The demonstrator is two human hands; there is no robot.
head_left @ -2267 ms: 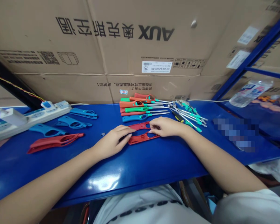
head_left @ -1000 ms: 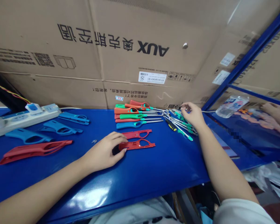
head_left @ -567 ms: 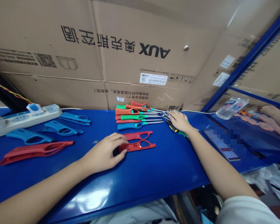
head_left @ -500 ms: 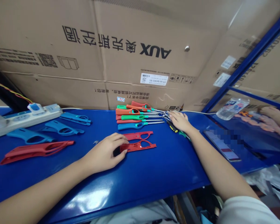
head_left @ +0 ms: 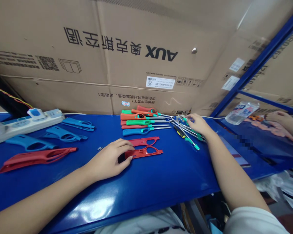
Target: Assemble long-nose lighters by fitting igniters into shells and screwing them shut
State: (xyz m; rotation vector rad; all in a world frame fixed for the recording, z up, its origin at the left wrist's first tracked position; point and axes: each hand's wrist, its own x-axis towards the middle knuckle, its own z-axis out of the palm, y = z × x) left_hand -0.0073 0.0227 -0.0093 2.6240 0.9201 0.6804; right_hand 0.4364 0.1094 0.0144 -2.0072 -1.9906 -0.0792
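Note:
My left hand is curled over the left end of a red plastic lighter shell half, which lies with its inner side up. Just behind it lies a second red shell half. My right hand reaches into a loose pile of metal lighter tubes with green ends. Its fingers are bent together at the far side of the pile, and what they grip is too small to make out. A black and yellow screwdriver handle sticks out of the pile. Several lighters with coloured handles lie side by side left of it.
Blue shell parts and a red shell lie at left, before a white power strip. Tiny metal pins lie by my left wrist. A phone, a bottle and another person's hand are at right.
My right hand has moved slightly right across the pile, and the tubes have spread out, with a green end now showing nearer the front. My left hand stays on the red shell half.

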